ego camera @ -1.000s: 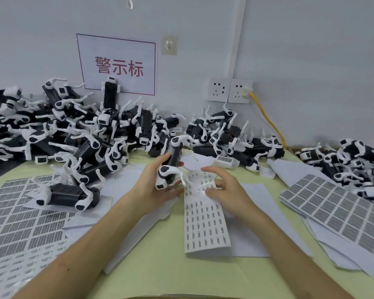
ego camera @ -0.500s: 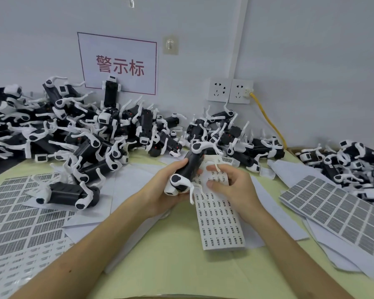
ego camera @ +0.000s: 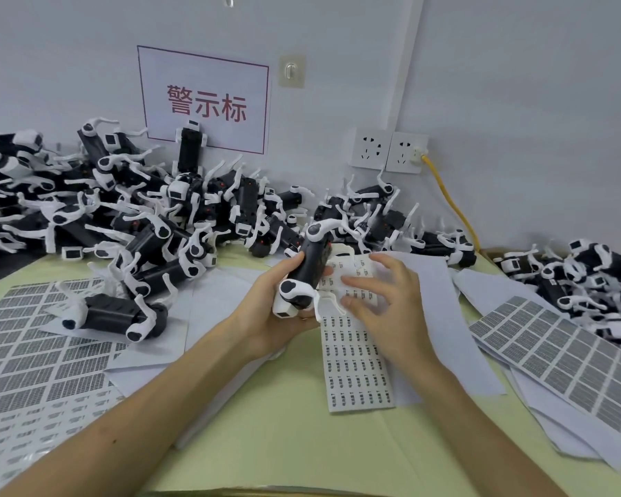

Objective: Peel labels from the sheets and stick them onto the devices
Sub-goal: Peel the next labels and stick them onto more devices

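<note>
Black device (ego camera: 311, 269), one, in left hand (ego camera: 266, 319); right hand (ego camera: 391, 310) on sheet (ego camera: 359, 374).

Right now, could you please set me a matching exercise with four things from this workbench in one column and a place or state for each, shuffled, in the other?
Things
1. left hand
2. right hand
3. yellow cable
4. wall sign

Places or states
A. runs down from the right wall socket
B. grips a black-and-white device
C. red characters on white, behind the device pile
D. fingers spread over the narrow label sheet

Pairs: 1-B, 2-D, 3-A, 4-C.
</note>
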Tool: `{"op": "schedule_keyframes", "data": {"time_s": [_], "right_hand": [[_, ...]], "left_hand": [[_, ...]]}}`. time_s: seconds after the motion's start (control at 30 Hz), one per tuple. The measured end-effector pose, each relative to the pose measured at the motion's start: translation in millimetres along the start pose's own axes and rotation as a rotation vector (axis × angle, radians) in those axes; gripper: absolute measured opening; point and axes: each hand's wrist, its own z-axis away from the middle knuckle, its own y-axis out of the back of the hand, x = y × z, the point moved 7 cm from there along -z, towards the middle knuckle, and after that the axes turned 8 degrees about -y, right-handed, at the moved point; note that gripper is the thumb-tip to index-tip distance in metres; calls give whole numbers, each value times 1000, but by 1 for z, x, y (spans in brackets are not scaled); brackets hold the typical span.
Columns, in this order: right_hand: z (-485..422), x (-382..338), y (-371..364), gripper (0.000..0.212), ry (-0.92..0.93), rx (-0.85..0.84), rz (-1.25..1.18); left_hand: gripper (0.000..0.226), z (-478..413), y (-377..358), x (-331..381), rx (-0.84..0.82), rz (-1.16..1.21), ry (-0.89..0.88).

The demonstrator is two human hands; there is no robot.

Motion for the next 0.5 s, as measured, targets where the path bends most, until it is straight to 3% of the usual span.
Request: {"op": "schedule_keyframes", "data": {"time_s": [0.27,0.5], "right_hand": [[2,-4,4,21,35,14,-56],[2,1,6,18,16,55,-161]], "left_hand": [[51,-2,-1,-4,-24,3,14],[43,-9,5,-7,-60,31,11]]}}
